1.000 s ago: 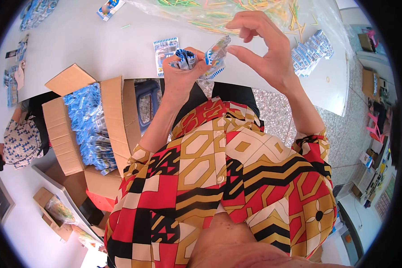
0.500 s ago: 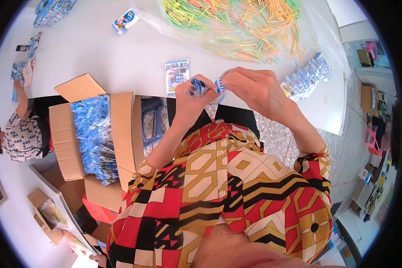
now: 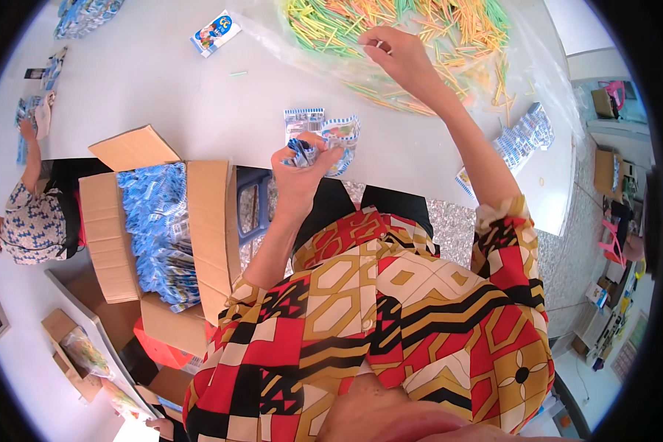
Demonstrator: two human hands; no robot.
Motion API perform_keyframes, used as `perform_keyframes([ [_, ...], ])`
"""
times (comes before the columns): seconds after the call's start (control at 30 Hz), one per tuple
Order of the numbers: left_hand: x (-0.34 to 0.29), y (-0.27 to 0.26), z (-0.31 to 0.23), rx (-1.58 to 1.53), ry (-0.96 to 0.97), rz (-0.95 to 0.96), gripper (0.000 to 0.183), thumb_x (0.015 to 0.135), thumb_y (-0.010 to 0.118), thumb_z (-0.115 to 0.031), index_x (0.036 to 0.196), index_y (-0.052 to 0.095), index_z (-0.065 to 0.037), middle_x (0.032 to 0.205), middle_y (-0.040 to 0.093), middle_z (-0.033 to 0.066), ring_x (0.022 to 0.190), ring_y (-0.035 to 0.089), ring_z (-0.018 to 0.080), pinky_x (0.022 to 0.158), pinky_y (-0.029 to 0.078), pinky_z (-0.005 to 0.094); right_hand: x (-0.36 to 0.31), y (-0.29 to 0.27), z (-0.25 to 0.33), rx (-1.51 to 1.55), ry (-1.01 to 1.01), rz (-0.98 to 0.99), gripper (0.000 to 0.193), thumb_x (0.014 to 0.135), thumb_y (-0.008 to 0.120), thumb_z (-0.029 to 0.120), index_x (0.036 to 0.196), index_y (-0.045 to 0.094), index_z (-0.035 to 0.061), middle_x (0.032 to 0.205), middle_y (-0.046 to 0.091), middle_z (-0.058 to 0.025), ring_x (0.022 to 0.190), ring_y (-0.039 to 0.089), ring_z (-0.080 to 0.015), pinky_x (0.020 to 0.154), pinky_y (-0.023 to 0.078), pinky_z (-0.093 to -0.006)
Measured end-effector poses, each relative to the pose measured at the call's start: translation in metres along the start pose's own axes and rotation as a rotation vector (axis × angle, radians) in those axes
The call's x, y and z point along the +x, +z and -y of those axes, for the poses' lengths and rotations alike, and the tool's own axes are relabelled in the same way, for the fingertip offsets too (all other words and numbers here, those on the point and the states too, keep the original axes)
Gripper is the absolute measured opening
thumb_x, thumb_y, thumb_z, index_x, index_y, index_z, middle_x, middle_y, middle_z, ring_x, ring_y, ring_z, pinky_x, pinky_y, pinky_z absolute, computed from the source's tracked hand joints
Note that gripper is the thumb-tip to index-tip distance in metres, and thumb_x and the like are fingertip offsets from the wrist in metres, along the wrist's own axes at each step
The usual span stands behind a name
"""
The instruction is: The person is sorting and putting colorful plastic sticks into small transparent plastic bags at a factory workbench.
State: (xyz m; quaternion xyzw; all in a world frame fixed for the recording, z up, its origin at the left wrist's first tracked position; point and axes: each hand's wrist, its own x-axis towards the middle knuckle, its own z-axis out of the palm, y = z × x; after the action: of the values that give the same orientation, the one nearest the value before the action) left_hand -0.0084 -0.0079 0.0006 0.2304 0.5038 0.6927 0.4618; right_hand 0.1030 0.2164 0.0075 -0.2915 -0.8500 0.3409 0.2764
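My left hand (image 3: 300, 177) is closed round several small blue-and-white plastic packets (image 3: 341, 136) at the table's near edge, and one of them sticks out to the right of the fingers. Just behind that hand another flat packet (image 3: 304, 116) lies on the table. Over a heap of thin green, yellow and orange sticks (image 3: 324, 29) in a clear plastic bag is my right hand (image 3: 405, 62). Its thumb and fingertips are drawn together; whether a stick is between them is too small to make out.
Left of me stands an open cardboard box (image 3: 210, 228) full of blue packets (image 3: 158, 228). More packets (image 3: 519, 144) lie in a pile on the right. A small printed box (image 3: 215, 33) rests farther back. At the far left, another person (image 3: 33, 225) handles packets.
My right hand has left the packets at my left hand and moved away over the coloured sticks. The left hand keeps its packets, with one now spread out beside the fingers.
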Motion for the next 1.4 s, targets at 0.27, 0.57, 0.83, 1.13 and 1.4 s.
perform_keyframes([
  [0.27,0.001,-0.003,0.000,-0.006,-0.014,0.020,0.017,0.074,0.070,0.006,0.074,0.056,-0.004,0.088,0.063,0.0083,0.096,0.061,0.0180,0.072,0.048,0.0245,0.049,0.028,-0.069,-0.476,-0.258,0.182,0.025,0.068,0.066,0.018,0.078,0.052,-0.0011,0.076,0.058,-0.0171,0.075,0.057,-0.0354,0.067,0.045,-0.0437],
  [0.57,-0.002,0.001,0.000,-0.006,-0.072,0.045,0.016,0.075,0.069,0.004,0.075,0.056,-0.004,0.084,0.063,0.0042,0.083,0.059,0.0091,0.067,0.045,0.0206,0.064,0.045,-0.066,-0.598,-0.123,0.286,0.023,0.062,0.063,0.014,0.072,0.052,-0.0035,0.078,0.058,-0.0203,0.080,0.058,-0.0365,0.068,0.046,-0.0451],
  [0.83,-0.005,-0.004,0.005,0.021,-0.054,-0.003,0.016,0.075,0.070,0.003,0.075,0.056,-0.004,0.081,0.062,0.0026,0.074,0.054,0.0062,0.062,0.042,0.0196,0.064,0.069,-0.042,-0.654,-0.021,0.282,0.023,0.066,0.058,0.009,0.085,0.058,-0.0039,0.085,0.062,-0.0221,0.085,0.061,-0.0358,0.072,0.049,-0.0441],
  [1.13,0.001,0.003,0.005,0.022,-0.062,0.028,0.017,0.074,0.073,0.001,0.075,0.057,-0.006,0.073,0.054,-0.0033,0.068,0.051,0.0046,0.059,0.040,0.0189,0.055,0.041,-0.111,-0.709,-0.131,0.072,0.019,0.067,0.067,0.015,0.074,0.060,-0.0003,0.067,0.059,-0.0146,0.057,0.057,-0.0221,0.055,0.047,-0.0308],
  [1.4,0.003,0.003,0.000,0.035,-0.040,-0.008,0.017,0.074,0.072,0.002,0.075,0.057,-0.006,0.074,0.054,-0.0042,0.068,0.050,0.0041,0.059,0.040,0.0187,0.014,-0.014,-0.032,-0.030,0.282,0.309,0.022,0.074,0.062,0.016,0.091,0.062,0.0024,0.076,0.062,-0.0094,0.072,0.061,-0.0171,0.065,0.049,-0.0307],
])
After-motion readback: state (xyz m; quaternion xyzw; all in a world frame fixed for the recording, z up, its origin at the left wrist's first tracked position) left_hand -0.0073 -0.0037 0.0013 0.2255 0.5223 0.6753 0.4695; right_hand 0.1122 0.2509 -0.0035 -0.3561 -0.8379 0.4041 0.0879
